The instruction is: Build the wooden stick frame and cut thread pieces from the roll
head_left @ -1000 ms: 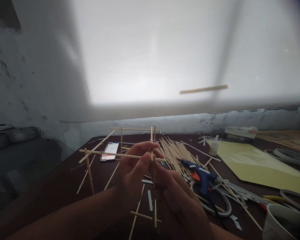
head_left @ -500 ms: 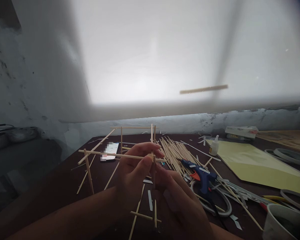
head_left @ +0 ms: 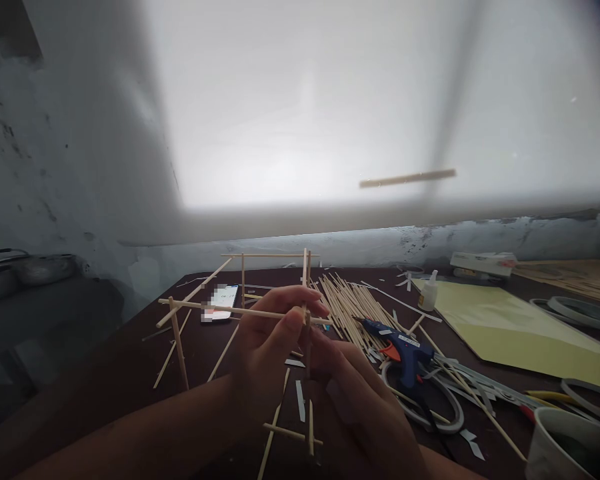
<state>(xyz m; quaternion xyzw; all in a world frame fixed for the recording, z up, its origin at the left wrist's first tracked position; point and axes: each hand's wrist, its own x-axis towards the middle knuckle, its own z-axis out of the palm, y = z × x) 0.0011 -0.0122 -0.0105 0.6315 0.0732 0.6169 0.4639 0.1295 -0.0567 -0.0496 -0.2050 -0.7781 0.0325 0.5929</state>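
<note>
Stick frame (head_left: pixel 230 309) stands on the dark surface (head_left: pixel 140 373), an open box of thin wooden sticks straight ahead of the person. Its front rail (head_left: pixel 253 311) has its long axis running left to right, close to level, with the right end a little lower in view. Two side rails point away toward the wall: the left one (head_left: pixel 195 293) slants up and to the right, while the right one (head_left: pixel 305 267) runs almost straight back. Another rail (head_left: pixel 270 255) crosses the far end, nearly parallel to the front. The near-left post (head_left: pixel 179 350) is upright with a slight lean, its top to the left of its foot.

At the near-right corner, the left hand (head_left: pixel 267 333) pinches the joint, its thumb and fingers closed on the front rail by the post top. The right hand (head_left: pixel 347 370) touches that post just below; some of its fingers are hidden, so I cannot tell whether they grip.

Right of the hands lie a pile of loose sticks (head_left: pixel 353 310) and a blue glue gun (head_left: pixel 407 350), nozzle toward the pile.
</note>
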